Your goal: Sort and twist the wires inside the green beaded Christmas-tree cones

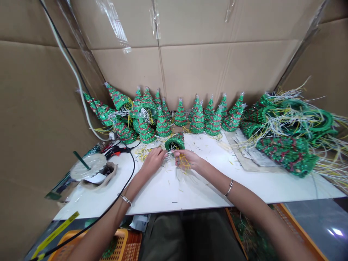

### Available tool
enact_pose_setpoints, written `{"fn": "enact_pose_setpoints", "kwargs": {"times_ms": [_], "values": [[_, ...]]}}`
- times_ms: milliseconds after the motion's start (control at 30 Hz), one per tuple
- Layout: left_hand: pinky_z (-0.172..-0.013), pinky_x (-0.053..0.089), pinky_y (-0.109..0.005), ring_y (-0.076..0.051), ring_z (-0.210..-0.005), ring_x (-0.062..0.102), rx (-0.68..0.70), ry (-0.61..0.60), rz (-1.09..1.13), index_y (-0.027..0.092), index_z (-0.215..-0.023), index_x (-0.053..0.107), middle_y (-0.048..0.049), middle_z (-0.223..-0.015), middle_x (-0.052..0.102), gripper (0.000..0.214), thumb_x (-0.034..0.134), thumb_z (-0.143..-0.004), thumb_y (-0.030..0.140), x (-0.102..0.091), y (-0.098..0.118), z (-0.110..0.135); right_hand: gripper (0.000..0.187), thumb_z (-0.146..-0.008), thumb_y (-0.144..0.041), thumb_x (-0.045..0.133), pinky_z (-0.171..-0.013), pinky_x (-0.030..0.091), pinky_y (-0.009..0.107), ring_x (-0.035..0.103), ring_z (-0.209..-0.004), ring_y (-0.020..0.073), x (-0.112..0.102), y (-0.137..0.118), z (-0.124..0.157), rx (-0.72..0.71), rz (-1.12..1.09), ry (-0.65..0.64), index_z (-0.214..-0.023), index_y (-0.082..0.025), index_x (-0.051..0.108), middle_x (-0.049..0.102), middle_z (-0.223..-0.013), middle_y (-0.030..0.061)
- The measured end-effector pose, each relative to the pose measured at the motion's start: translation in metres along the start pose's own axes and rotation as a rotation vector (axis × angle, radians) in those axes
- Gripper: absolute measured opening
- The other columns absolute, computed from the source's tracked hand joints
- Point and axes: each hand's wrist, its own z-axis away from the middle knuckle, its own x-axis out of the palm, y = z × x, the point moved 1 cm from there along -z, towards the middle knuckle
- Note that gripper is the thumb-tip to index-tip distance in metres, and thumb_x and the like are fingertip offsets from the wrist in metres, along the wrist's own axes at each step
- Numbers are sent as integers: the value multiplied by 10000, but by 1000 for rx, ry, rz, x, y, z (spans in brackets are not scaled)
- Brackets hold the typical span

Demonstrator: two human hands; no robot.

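A small green Christmas tree lies on its side in the middle of the white tabletop, its hollow base facing me. White and yellow wires come out of that opening. Just left of it, my left hand pinches the white wires with closed fingers. My right hand is closed on wires at the right of the opening, and a bunch of yellow wires hangs from its fingers. Fingertips of both hands are close together, and exactly which strands each one grips is hard to make out.
Several finished-looking trees stand along the cardboard wall. Larger trees with tangled wires lie at right. A glue gun, a round plastic lid and a black cable are at left. Orange baskets sit below.
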Motion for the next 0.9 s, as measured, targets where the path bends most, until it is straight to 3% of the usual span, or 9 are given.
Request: {"fn": "enact_pose_setpoints", "kwargs": {"times_ms": [100, 200, 267, 400, 467, 567, 633, 767, 900], "values": [[-736, 451, -345, -218, -813, 560, -20, -44, 61, 155, -987, 644, -91, -827, 601, 247, 405, -945, 204, 2, 1, 2, 49, -849, -201, 580, -461, 330, 203, 344, -387, 67, -10, -4, 8, -51, 248, -19, -826, -158, 586, 384, -458, -101], [-767, 464, -344, -206, -842, 578, -124, -15, 296, 178, -960, 655, -81, -865, 634, 217, 454, -926, 252, 3, 1, 3, 139, -799, -242, 627, -449, 283, 203, 335, -417, 63, -22, -18, 20, -107, 504, -26, -851, -114, 641, 404, -449, -85], [-704, 477, -310, -180, -789, 591, -296, 40, 566, 191, -976, 659, -67, -892, 658, 216, 497, -897, 310, 4, -4, 3, 173, -781, -264, 630, -457, 278, 205, 336, -430, 62, -28, -32, 28, -142, 630, -27, -832, -102, 658, 417, -447, -74], [-405, 342, -214, -96, -487, 516, -849, 122, 1187, 142, -971, 629, -89, -867, 686, 267, 601, -749, 287, -1, -17, -1, 186, -769, -272, 608, -476, 298, 215, 332, -432, 65, -31, -59, 37, -204, 786, -11, -791, -98, 672, 401, -433, -72], [-374, 301, -200, -66, -443, 481, -1001, 194, 1379, 127, -984, 601, -115, -928, 688, 324, 622, -685, 251, -11, -16, -8, 184, -777, -266, 586, -470, 286, 218, 311, -424, 66, -27, -67, 36, -246, 845, 6, -760, -103, 670, 377, -417, -75], [-416, 363, -199, -61, -507, 515, -868, 391, 1440, 157, -1032, 571, -103, -1066, 659, 334, 554, -708, 236, -29, 2, -27, 191, -785, -268, 571, -461, 270, 220, 294, -417, 68, -16, -73, 30, -303, 940, 31, -722, -116, 669, 365, -409, -72], [-453, 408, -212, -88, -594, 575, -688, 407, 1329, 183, -1070, 563, -87, -1133, 623, 347, 511, -727, 206, -36, 21, -41, 199, -785, -264, 563, -462, 276, 222, 312, -419, 71, -8, -75, 26, -335, 1005, 54, -692, -123, 668, 381, -410, -64], [-549, 454, -209, -111, -705, 595, -408, 224, 1049, 186, -1067, 601, -67, -1041, 629, 359, 494, -729, 132, -27, 45, -63, 215, -763, -230, 545, -452, 255, 230, 327, -411, 71, 4, -83, 23, -421, 1155, 140, -609, -127, 654, 415, -398, -50], [-538, 450, -197, -111, -614, 590, -360, 37, 1208, 161, -1175, 553, -9, -743, 640, 403, 551, -774, 195, -7, 39, -68, 255, -753, -253, 550, -449, 240, 230, 315, -407, 62, 5, -95, 27, -484, 1262, 173, -551, -126, 641, 448, -398, -40]]}}
